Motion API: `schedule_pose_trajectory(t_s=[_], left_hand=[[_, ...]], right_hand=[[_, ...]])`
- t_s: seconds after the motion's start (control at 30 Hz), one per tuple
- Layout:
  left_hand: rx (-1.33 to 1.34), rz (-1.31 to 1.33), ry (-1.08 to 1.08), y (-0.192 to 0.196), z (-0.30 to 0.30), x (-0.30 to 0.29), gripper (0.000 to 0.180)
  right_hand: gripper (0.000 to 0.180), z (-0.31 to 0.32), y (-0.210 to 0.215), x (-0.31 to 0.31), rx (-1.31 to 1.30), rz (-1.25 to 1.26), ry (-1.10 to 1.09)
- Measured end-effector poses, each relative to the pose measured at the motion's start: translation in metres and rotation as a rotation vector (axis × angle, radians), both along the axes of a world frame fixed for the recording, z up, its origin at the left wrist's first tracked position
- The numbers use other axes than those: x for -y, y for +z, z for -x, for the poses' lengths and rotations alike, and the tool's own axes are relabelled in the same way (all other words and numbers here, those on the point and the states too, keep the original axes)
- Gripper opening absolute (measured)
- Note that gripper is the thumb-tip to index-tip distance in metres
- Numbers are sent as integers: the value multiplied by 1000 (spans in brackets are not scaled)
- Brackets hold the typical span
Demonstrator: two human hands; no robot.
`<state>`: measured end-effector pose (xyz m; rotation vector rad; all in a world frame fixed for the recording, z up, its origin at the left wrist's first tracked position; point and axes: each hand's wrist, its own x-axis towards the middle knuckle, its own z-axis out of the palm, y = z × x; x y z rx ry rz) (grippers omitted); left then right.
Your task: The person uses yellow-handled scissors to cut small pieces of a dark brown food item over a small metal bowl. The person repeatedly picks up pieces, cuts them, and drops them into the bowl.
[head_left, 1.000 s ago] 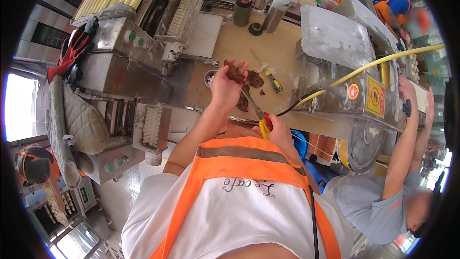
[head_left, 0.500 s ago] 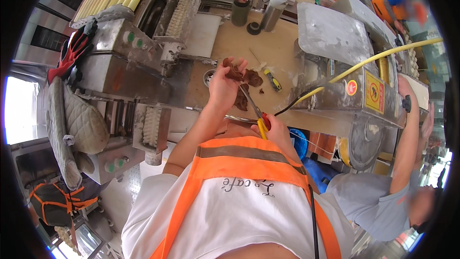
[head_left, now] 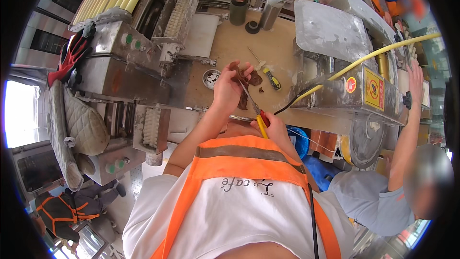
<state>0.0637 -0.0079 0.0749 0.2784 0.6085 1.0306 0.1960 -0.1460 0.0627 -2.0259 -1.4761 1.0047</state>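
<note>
At the centre of the frame, brown piece (head_left: 238,73): raised above the table (head_left: 225,43) in the left hand (head_left: 226,88); material cannot be determined.
Left fingers: curled about the brown piece, pinching it between thumb and fingertips.
Right fingers: wrapped round the handles of the red-and-yellow scissors (head_left: 260,119); the right hand (head_left: 275,129) sits just right of centre.
Scissor blades: directed up and left, tips at the lower edge of the brown piece; whether they bite into it cannot be told.
Step in hand: judged to be snipping or trimming of the brown piece.
Next move: judged to call for a firm left hold, left fingertips clear of the cutting line, and a controlled squeeze of the handles.
Loose brown pieces (head_left: 256,79): on the table, just right of the left hand.
Screwdriver (head_left: 272,79): yellow and black, right of the loose brown pieces; any marking too small to read.
Round dish (head_left: 204,75): left of the left hand, containing dark scraps.
Warning label (head_left: 374,90): yellow with a ringed pictogram, right of the frame, on a metal machine (head_left: 335,103); fine print illegible.
Round sticker (head_left: 351,84): red with pale marks, left of the warning label.
White garment (head_left: 230,211): dark script lettering, lower centre, large enough to read.
</note>
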Motion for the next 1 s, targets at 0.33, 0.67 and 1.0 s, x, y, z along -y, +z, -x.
schedule_pose_trajectory(t_s=[0.33,0.67,1.0], left_hand=[[-34,-97,-41,-1,3,1,37],[-5,-114,-17,2,0,1,41],[26,-140,-18,2,-3,3,42]], right_hand=[[51,0,-3,-2,-99,-10,13],[46,-1,-6,-2,-141,-26,17],[50,0,-8,-5,-181,-15,17]])
